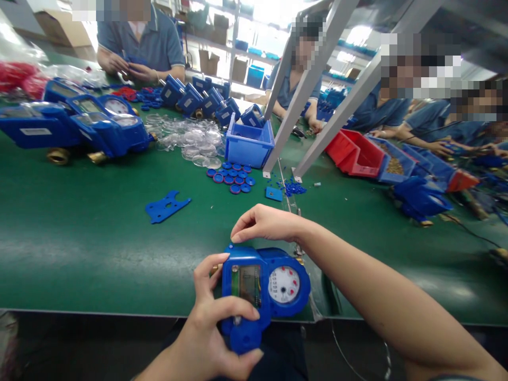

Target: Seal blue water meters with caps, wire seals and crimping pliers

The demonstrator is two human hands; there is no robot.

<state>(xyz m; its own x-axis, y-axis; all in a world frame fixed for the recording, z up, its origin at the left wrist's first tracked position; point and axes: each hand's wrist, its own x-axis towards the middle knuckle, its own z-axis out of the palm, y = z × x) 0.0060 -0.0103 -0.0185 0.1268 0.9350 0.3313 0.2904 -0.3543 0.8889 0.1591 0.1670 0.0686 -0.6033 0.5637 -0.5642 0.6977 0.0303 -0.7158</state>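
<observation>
A blue water meter (265, 309) with a display window and a round white dial lies at the table's near edge. My left hand (214, 323) grips its left side, one finger at the upper corner and another across the display. A round blue piece (246, 337) sits at the meter's lower end, between my left fingers; whether it is attached is unclear. Above the upper left corner, my right hand (257, 225) is closed in a pinch, fingertips close to a tiny blue part (230, 247) there. What the pinch holds, if anything, is hidden.
Beyond the meter lie a flat blue plate (166, 207), blue round caps (234, 177), small blue plugs (294, 188) and clear discs (198, 143). A blue bin (250, 145) stands beside slanted grey posts (305, 95). More meters (115, 129) sit left. Co-workers (143, 42) work across the table.
</observation>
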